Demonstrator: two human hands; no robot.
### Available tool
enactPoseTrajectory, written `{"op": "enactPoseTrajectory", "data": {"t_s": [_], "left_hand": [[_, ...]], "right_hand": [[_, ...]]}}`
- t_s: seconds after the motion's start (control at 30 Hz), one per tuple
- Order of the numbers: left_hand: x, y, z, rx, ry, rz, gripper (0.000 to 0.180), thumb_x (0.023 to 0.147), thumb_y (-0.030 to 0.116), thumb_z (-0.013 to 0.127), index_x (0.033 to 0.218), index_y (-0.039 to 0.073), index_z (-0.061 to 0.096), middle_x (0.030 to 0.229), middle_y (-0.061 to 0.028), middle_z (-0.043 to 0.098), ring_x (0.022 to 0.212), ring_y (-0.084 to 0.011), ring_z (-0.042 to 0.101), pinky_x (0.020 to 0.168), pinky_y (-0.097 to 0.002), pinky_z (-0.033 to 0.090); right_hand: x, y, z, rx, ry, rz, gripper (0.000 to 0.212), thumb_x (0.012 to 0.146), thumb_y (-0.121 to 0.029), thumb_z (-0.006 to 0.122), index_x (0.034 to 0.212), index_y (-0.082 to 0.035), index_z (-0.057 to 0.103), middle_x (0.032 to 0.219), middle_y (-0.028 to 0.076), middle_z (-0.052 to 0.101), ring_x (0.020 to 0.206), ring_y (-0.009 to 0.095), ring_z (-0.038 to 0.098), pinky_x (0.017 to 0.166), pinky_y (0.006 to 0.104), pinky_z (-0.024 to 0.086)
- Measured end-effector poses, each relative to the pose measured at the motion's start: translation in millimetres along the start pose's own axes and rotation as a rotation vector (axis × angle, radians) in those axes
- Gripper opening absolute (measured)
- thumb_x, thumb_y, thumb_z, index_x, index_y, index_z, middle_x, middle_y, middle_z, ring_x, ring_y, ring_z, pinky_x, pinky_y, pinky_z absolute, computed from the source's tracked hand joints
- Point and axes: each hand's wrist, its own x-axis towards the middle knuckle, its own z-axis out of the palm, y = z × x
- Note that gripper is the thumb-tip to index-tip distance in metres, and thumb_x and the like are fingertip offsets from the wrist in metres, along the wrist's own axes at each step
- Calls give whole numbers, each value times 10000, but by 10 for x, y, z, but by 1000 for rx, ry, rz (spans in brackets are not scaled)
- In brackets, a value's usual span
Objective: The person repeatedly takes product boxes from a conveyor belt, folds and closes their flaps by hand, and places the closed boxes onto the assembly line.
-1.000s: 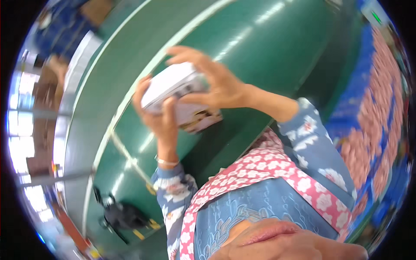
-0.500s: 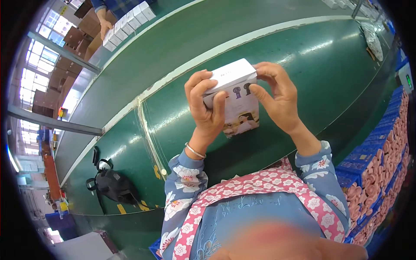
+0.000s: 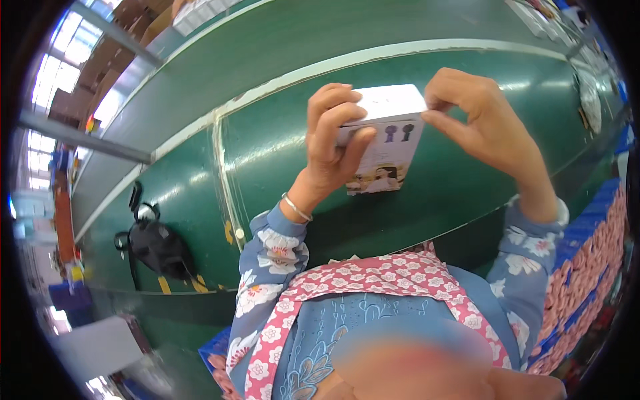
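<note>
Fingers (image 3: 333,117) of left hand (image 3: 330,150) clamping white box (image 3: 390,143); right hand (image 3: 477,117) now pinching its top corner, box turned more upright — flap closing looks underway.

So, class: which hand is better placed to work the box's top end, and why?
Probably the right hand: its fingertips pinch the top corner of the box, while the left hand wraps the body, steadying it.

Light: bright daylight came from blown-out windows (image 3: 47,143) at upper left | Glare: pale streaks lay on the glossy green conveyor belt (image 3: 267,153) | Shadow: soft, under the small white cardboard box (image 3: 387,137) | Distortion: strong fisheye bending, black rim | Focus: bottom centre blurred, edges smeared.
</note>
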Motion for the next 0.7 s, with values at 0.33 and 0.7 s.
{"op": "enactPoseTrajectory", "data": {"t_s": [0.33, 0.7], "left_hand": [[-83, 88, -18, -92, 77, 39, 268, 824, 214, 696, 992, 81, 535, 1030, -114, 502, 1021, -311, 470, 901, -416, 388], [-101, 78, 15, -150, 101, 2, 264, 809, 198, 695, 984, 100, 523, 1008, -94, 485, 1008, -330, 458, 908, -453, 375]], "right_hand": [[228, -310, -95, 51, -338, 133, 270, 794, 41, 545, 1059, 25, 493, 930, 169, 547, 842, 271, 569, 754, 319, 481], [335, -351, -160, -513, -549, -8, 323, 792, 34, 573, 1101, -35, 506, 1003, 157, 565, 954, 346, 504, 854, 398, 402]]}}
